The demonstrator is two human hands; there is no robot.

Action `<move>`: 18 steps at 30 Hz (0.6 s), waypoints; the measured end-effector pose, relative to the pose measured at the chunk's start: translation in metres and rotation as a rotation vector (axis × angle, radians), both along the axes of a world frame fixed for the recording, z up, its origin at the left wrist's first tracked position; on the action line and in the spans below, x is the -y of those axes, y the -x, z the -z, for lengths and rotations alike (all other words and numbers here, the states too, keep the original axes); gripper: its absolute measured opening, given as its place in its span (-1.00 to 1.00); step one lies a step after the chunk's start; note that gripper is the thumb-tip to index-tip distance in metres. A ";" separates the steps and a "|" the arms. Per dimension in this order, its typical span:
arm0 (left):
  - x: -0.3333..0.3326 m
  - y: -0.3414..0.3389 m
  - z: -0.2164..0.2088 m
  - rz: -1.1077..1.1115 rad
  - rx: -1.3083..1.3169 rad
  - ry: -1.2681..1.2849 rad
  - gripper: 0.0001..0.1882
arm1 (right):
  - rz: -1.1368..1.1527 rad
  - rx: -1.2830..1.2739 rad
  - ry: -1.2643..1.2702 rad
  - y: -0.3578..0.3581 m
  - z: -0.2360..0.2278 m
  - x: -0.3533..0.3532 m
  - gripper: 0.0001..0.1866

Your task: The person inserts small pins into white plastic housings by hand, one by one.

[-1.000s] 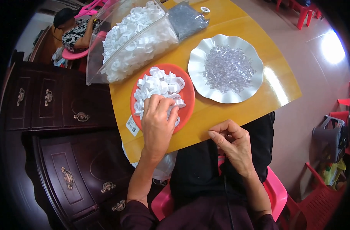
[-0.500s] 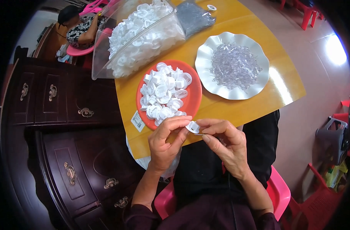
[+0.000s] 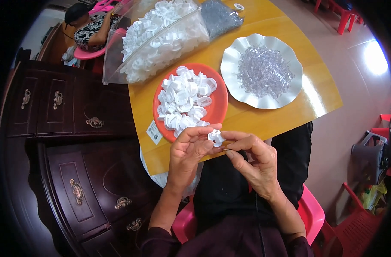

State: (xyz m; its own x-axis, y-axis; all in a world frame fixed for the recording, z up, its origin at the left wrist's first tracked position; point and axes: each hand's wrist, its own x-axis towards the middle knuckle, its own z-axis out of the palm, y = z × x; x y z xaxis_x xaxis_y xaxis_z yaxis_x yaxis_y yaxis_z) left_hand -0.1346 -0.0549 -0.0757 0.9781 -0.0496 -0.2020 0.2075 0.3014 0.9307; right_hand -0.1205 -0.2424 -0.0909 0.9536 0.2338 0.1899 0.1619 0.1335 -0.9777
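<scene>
Between the fingertips of my left hand (image 3: 191,147) is a small white plastic part (image 3: 215,137), round-based with a raised socket and a dark slot. My right hand (image 3: 253,160) pinches a thin clear pin (image 3: 221,148) between thumb and forefinger, its tip close to the white part; whether it touches cannot be made out. Just beyond my left hand, an orange plate (image 3: 219,107) carries a heap of similar white parts (image 3: 183,97). To its right stands a white scalloped plate (image 3: 229,70) piled with clear plastic pins (image 3: 266,70).
A large clear bin (image 3: 114,70) full of white parts stands at the table's far left. Beside it lies a bag of grey pieces (image 3: 221,19), with one loose white part (image 3: 238,7). Dark drawers (image 3: 75,103) flank the yellow table (image 3: 187,160). Another person (image 3: 93,32) sits at far left.
The white part has been turned in my left fingers, so its raised socket and slot now show. My left hand has shifted slightly; the right keeps its pinch on the pin.
</scene>
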 end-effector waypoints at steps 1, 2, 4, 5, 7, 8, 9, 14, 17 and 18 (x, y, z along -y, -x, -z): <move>0.001 0.000 -0.001 0.001 -0.002 0.000 -0.68 | 0.001 -0.002 0.000 0.001 0.001 -0.001 -0.90; 0.002 0.001 -0.002 -0.005 -0.014 0.036 -0.66 | 0.011 -0.087 -0.080 0.003 0.001 -0.003 -0.91; 0.002 0.002 -0.001 -0.011 -0.028 0.071 -0.65 | 0.022 -0.174 -0.161 0.004 0.001 -0.007 -0.91; 0.002 0.003 0.001 0.000 -0.017 0.090 -0.65 | 0.035 -0.224 -0.233 0.005 0.001 -0.008 -0.92; 0.003 0.003 0.004 0.013 -0.005 0.107 -0.64 | 0.050 -0.274 -0.306 0.005 0.003 -0.008 -0.92; 0.004 0.003 0.004 0.015 0.019 0.095 -0.65 | 0.068 -0.234 -0.265 0.005 0.006 -0.009 -0.91; 0.005 0.003 0.005 0.017 0.042 0.083 -0.65 | 0.086 -0.194 -0.224 0.005 0.007 -0.009 -0.91; 0.004 0.004 0.010 0.026 0.086 0.084 -0.65 | 0.122 -0.176 -0.139 0.006 0.007 -0.008 -0.90; 0.005 0.003 0.008 0.038 0.084 0.091 -0.64 | 0.131 -0.193 -0.142 0.006 0.007 -0.008 -0.89; 0.005 0.003 0.007 0.040 0.077 0.097 -0.64 | 0.130 -0.188 -0.138 0.006 0.008 -0.008 -0.88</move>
